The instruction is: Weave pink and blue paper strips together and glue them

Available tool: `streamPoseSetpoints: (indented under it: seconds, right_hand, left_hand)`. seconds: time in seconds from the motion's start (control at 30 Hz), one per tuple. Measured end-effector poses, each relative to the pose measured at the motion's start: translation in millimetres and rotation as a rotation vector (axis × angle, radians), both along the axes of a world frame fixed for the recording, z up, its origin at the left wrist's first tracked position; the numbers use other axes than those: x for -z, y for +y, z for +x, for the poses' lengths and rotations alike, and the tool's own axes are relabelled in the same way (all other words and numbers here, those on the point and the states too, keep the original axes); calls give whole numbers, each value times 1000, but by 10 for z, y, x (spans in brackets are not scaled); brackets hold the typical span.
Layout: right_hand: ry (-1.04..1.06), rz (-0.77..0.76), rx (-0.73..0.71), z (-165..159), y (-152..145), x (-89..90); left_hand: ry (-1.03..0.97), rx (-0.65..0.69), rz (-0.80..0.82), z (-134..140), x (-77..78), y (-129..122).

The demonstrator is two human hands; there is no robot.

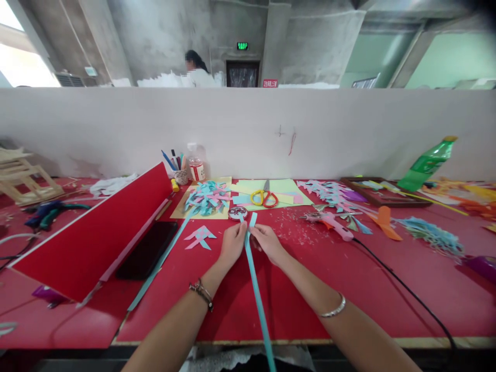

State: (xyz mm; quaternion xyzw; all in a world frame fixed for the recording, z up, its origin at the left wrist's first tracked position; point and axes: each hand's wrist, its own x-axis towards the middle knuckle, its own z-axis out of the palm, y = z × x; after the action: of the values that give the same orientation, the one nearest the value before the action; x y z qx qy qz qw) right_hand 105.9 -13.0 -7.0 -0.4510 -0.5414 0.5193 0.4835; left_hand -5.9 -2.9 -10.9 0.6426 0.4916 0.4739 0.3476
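Note:
A long light-blue paper strip runs from between my hands down past the table's front edge. My left hand pinches it near its upper part, thumb pointing up. Close beside it, my right hand has its fingers closed on the same strip, where a short end sticks up. The fold between the fingertips is partly hidden. Just beyond my hands lies a small round patterned disc. Left of my left hand lies a woven pink-and-blue paper piece. Scissors with yellow and red handles rest behind.
A heap of folded paper pieces sits at the back. On the right lies a pink glue gun with a black cord. A phone and a red board stand left. A green bottle leans at back right.

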Motion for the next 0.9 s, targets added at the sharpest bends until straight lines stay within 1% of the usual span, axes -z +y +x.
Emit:
streamPoseSetpoints:
  seconds: [0.1, 0.23, 0.3, 0.4, 0.47, 0.67, 0.73, 0.83, 0.9]
  right_hand:
    - [13, 10, 36, 8, 0, -2]
    - [43, 42, 73, 22, 11, -12]
    - [46, 45, 47, 20, 13, -19]
    - [52, 35, -21, 9, 9, -26]
    - [51, 31, -38, 3, 6, -24]
    - [-2, 51, 7, 10, 4, -5]
    - [4, 60, 35, 20, 9, -5]
    - [23, 73, 85, 36, 21, -8]
    - [26, 70, 89, 41, 27, -9]
  left_hand:
    - [-5, -8, -1, 12, -16, -3]
    - [16, 81, 5, 35, -16, -25]
    - [30, 93, 12, 36, -5, -32]
    - [48, 71, 14, 22, 16, -27]
    - [55, 50, 16, 12, 24, -19]
    - [33, -26, 24, 7, 14, -8]
    - [25, 10, 13, 19, 13, -12]
    - [29, 111, 15, 37, 20, -16]
    - [44, 126, 26, 38, 28, -15]
